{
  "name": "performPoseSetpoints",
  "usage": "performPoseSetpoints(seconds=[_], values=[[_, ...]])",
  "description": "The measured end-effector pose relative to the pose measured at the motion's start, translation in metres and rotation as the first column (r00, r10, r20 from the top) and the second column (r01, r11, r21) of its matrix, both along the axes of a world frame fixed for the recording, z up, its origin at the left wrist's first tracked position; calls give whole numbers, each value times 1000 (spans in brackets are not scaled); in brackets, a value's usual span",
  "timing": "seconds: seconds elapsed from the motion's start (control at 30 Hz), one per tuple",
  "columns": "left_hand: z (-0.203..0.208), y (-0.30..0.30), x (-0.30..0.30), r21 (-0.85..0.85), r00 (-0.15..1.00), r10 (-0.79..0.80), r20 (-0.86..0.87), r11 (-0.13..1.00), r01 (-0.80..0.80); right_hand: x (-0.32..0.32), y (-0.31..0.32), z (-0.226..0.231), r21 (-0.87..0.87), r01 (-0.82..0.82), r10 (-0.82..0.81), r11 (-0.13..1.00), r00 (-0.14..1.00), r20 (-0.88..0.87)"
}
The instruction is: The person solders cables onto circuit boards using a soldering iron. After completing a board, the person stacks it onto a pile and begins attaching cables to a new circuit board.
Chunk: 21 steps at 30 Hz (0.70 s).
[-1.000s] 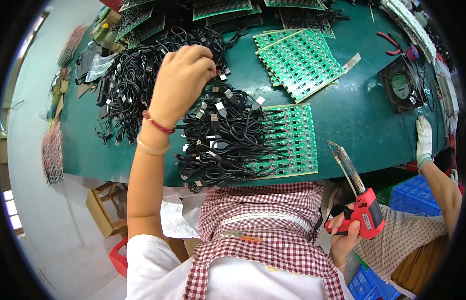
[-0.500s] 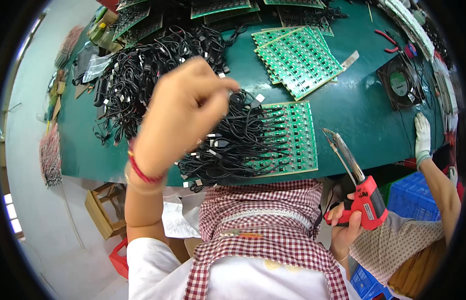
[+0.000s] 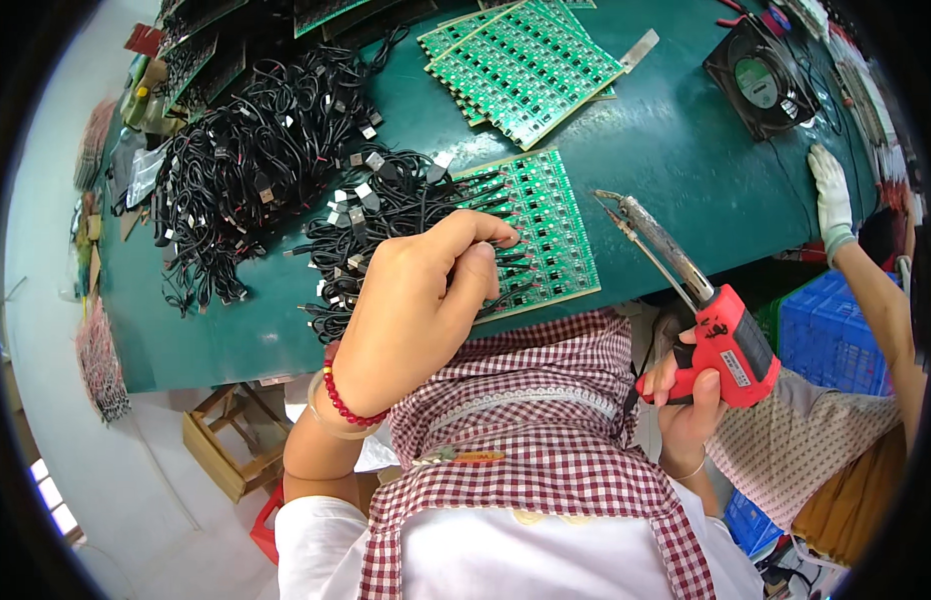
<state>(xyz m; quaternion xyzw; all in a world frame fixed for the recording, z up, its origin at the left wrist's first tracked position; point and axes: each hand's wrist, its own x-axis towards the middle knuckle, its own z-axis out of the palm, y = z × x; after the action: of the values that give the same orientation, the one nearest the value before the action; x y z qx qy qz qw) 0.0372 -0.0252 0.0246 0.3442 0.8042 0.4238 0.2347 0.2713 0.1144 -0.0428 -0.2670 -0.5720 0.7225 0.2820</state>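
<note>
My left hand [image 3: 426, 295] reaches over the circuit board panel [image 3: 566, 235], its fingers curled in a pinch among the red wire ends of black cables. What the fingertips hold, if anything, is hidden. The green panel lies flat near the table's front edge, and a row of black USB cables [image 3: 386, 190] runs off its left side. My right hand [image 3: 691, 395] grips a red soldering gun [image 3: 731, 350] by its handle. Its long metal tip points up and left, right of the panel and apart from it.
A big heap of black cables [image 3: 256, 170] covers the table's left. Stacked green panels [image 3: 526, 65] and a metal blade [image 3: 641, 48] lie further back. On the right are a black fan [image 3: 761, 80], a co-worker's gloved hand [image 3: 833, 195] and blue crates [image 3: 836, 330].
My left hand has come down and to the right, from above the cables to the wire ends on the panel. The soldering gun stays in my right hand; the whole view has shifted.
</note>
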Motion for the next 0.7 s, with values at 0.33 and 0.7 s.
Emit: performPoseSetpoints(seconds=[0.33,0.7], values=[[-17,16,9,-31,926,-77,368,995,95,7,0,-5,-26,26,-26,999,1000,5],[-39,17,17,-16,971,-31,237,999,36,8,1,-7,-29,37,-36,999,999,24]])
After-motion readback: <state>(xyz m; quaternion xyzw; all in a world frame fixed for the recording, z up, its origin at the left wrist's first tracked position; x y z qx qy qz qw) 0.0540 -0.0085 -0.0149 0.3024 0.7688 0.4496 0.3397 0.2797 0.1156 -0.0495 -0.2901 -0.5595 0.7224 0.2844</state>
